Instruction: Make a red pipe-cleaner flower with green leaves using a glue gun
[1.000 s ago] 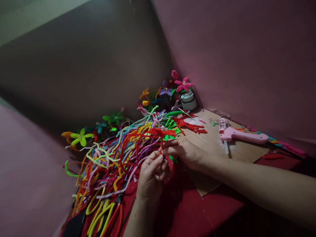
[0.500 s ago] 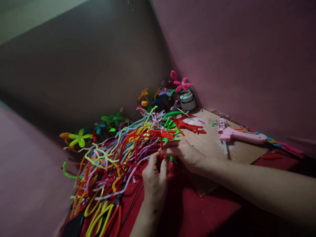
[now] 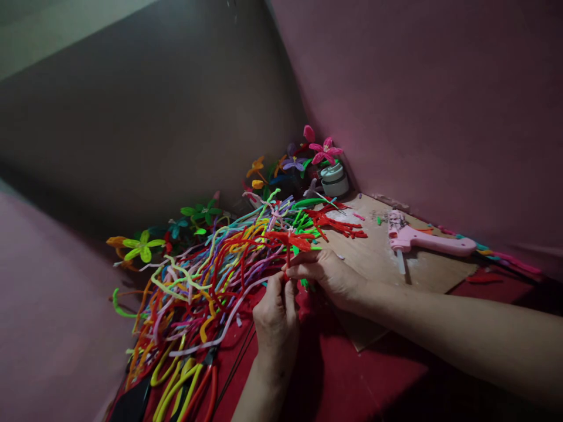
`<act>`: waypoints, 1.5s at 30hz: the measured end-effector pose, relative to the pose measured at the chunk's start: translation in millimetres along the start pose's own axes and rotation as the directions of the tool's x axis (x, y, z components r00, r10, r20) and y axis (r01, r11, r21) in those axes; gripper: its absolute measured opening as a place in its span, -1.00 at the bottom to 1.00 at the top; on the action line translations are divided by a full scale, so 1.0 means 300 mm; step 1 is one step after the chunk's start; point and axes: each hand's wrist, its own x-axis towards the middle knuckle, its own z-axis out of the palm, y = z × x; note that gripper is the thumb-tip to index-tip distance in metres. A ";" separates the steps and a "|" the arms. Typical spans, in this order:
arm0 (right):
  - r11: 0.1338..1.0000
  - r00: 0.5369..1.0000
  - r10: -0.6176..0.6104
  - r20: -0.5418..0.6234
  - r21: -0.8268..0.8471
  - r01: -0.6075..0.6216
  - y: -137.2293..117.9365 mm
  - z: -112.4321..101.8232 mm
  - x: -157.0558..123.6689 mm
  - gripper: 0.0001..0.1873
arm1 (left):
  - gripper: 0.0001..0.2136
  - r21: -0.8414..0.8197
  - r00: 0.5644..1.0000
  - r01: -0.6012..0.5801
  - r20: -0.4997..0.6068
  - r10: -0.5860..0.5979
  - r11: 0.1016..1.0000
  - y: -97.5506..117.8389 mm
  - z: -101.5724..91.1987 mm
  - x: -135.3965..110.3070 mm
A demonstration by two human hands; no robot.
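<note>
Both hands meet over the red tabletop, fingertips touching. My left hand pinches the lower end of a red pipe-cleaner flower, whose petals stand above the fingers on a thin red stem. From the right, my right hand grips the same stem with thumb and forefinger. The exact spot where the fingers close is partly hidden. Just behind and left of the hands spreads a large heap of loose pipe cleaners in many colours. Shorter red pipe cleaners lie beyond the right hand.
A pink glue gun rests on a brown board at right. Finished flowers and a white lidded jar stand along the walls. Scissors with yellow handles and a dark flat object lie at the front left.
The fingers of my left hand have shifted slightly around the stem, the thumb drawing in closer. The right hand stays nearly still; the flower keeps its place.
</note>
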 end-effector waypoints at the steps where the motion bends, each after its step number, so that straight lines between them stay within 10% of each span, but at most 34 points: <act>1: 1.000 1.000 -0.003 0.003 -0.002 0.003 0.002 -0.002 0.000 -0.83 | -0.84 -0.011 1.000 0.006 -0.003 -0.006 1.000 -0.001 0.002 -0.001; 15: 0.999 0.999 -0.033 -0.028 0.001 0.033 -0.005 0.007 -0.007 -0.83 | -0.84 0.073 0.994 -0.090 -0.061 0.095 0.993 -0.009 0.015 -0.007; 27: 0.983 0.993 -0.079 0.087 -0.159 0.092 -0.014 0.015 -0.013 -0.83 | -0.84 -0.229 0.991 0.136 0.015 -0.137 0.964 -0.007 -0.005 -0.002; 45: 1.000 0.998 0.019 0.054 0.008 -0.019 -0.034 0.015 -0.016 -0.78 | -0.82 -0.717 0.860 0.506 0.376 -0.345 0.479 0.045 -0.033 0.022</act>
